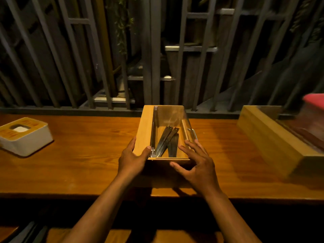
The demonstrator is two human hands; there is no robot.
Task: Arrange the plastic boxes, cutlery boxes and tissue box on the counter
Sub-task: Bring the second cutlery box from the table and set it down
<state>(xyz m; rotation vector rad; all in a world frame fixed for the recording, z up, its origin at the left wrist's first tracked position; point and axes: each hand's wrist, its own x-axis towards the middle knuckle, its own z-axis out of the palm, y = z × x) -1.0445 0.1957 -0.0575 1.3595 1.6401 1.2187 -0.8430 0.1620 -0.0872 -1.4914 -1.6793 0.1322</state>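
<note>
Centre of the counter (78,165): wooden cutlery box (145,130) with a clear lid, lying lengthwise away from me, dark flat cutlery (168,141) visible inside. My left hand (131,158) grasps its near left corner, thumb on the top edge, fingers down the side. My right hand (196,163) is spread and loose at the near right corner, fingers over the lid; I cannot tell whether it touches. I read it as unclenched, not gripping.

At 9 o'clock from that box, well apart: the white tissue box (24,135), sitting skewed to the counter edge. At 3 o'clock: a second, larger wooden box (270,142), also angled, blurred. Behind it at 2 o'clock, something red-topped (313,100), possibly a plastic box; too blurred to say.

Judgement: task partway. Centre box looks squared to the counter and nearly placed. Tissue box and right-hand box still look unaligned; those remain.
</note>
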